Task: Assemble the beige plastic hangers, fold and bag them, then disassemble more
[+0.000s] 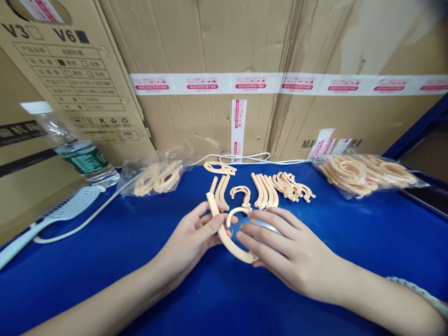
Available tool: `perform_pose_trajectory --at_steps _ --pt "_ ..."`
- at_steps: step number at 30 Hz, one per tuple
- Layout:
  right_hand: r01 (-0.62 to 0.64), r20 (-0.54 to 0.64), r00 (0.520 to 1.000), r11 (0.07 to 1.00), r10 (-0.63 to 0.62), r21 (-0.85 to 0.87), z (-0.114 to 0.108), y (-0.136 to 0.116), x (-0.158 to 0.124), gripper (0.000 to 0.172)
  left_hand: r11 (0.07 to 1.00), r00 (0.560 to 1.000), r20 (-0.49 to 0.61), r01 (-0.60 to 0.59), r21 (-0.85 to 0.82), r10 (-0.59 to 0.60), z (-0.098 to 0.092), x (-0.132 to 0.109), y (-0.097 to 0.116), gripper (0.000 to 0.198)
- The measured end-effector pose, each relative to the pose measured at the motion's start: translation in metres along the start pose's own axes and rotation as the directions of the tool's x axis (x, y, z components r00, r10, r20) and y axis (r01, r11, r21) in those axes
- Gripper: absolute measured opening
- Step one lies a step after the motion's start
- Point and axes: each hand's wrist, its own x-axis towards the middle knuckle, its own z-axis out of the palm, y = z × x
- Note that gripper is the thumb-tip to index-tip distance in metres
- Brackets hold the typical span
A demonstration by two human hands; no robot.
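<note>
A curved beige plastic piece (pixel 233 246) is pinched between the thumb and fingers of my left hand (pixel 196 228), its narrow end pointing up. My right hand (pixel 294 247) has its fingers around the lower right end of that same piece and partly hides it. A beige hook (pixel 235 213) shows between my hands, near the right fingertips; how it meets the curved piece is hidden. Just beyond my hands lie loose hooks (pixel 241 190), slim curved arms (pixel 224 191), a row of more arms (pixel 264 191) and a pile of hooks (pixel 290 185).
On the blue table (pixel 217 298), clear bags of beige parts lie at left (pixel 157 177) and right (pixel 364 172). A folded beige piece (pixel 220 167) and white cable (pixel 241 157) are at the back. A water bottle (pixel 84 158) and hairbrush (pixel 70 205) are left. Cardboard boxes (pixel 196 42) stand behind.
</note>
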Motion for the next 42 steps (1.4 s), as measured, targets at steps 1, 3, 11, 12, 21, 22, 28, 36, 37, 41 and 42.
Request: perform_pose_trajectory --at_steps 1,3,11,12,21,22,28,36,37,41,42 --pt "-0.002 -0.009 1.000 1.000 0.002 0.002 -0.001 0.001 0.000 0.026 1.000 1.000 -0.011 0.004 0.010 -0.004 0.001 0.000 0.000 0.028" --pt "-0.023 -0.016 1.000 0.998 0.024 0.050 -0.002 0.001 -0.001 0.020 0.999 0.998 -0.059 0.014 0.048 -0.011 0.003 -0.001 0.000 0.030" --pt "-0.231 0.026 0.972 0.937 0.233 0.260 -0.001 0.002 -0.007 0.012 0.641 0.810 -0.132 -0.340 0.688 0.572 -0.006 -0.003 -0.004 0.053" --pt "-0.239 0.027 0.970 0.932 0.241 0.272 0.000 0.001 -0.007 0.011 0.423 0.740 0.024 -0.410 0.808 0.672 -0.007 -0.005 -0.004 0.049" --pt "-0.160 -0.033 0.985 0.971 0.168 0.179 0.003 -0.010 -0.006 0.019 -0.217 0.604 0.672 -0.653 0.726 0.428 0.003 -0.015 -0.015 0.011" --pt "-0.156 -0.038 0.986 0.973 0.165 0.172 0.003 -0.012 -0.006 0.021 -0.213 0.609 0.677 -0.658 0.722 0.413 0.003 -0.015 -0.016 0.012" --pt "-0.088 -0.077 0.993 0.994 0.093 0.065 0.006 -0.015 -0.003 0.020 -0.227 0.645 0.695 -0.661 0.716 0.318 0.004 -0.015 -0.016 0.014" --pt "-0.160 -0.048 0.984 0.962 0.174 0.223 0.007 -0.016 -0.008 0.021 -0.193 0.665 0.692 -0.667 0.720 0.282 0.003 -0.017 -0.017 0.019" --pt "-0.167 -0.044 0.982 0.955 0.183 0.246 0.007 -0.016 -0.009 0.021 -0.182 0.667 0.691 -0.670 0.720 0.278 0.003 -0.018 -0.017 0.019" --pt "-0.201 -0.024 0.975 0.925 0.220 0.322 0.008 -0.018 -0.009 0.020 -0.155 0.675 0.682 -0.670 0.726 0.281 0.003 -0.019 -0.016 0.018" --pt "-0.206 -0.024 0.974 0.920 0.227 0.335 0.008 -0.018 -0.009 0.018 -0.149 0.676 0.679 -0.669 0.728 0.287 0.003 -0.020 -0.016 0.018"
